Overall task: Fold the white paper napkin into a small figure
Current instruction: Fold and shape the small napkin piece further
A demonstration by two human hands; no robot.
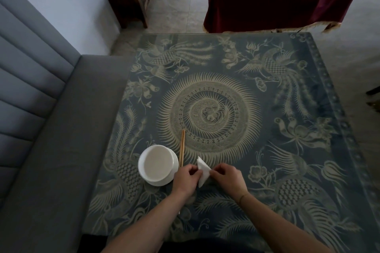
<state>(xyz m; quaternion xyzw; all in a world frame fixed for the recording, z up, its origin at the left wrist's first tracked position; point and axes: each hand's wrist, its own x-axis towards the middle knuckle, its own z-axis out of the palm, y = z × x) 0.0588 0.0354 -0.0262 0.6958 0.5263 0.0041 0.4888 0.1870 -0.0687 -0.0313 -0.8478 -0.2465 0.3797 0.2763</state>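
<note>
Both hands are on it: the left hand (186, 178) and right hand (227, 176) pinch the white paper napkin (202, 171) from either side, fingers curled shut on its edges, just above the patterned tablecloth (267, 109), right of the bowl (157, 163) and chopsticks (182, 148). It's mid-fold by the look of it; best to line the edges up first, then press the crease firmly.

The single head-worn camera looked forward and steeply down over the patterned tabletop (267, 109), close above its near edge.
</note>
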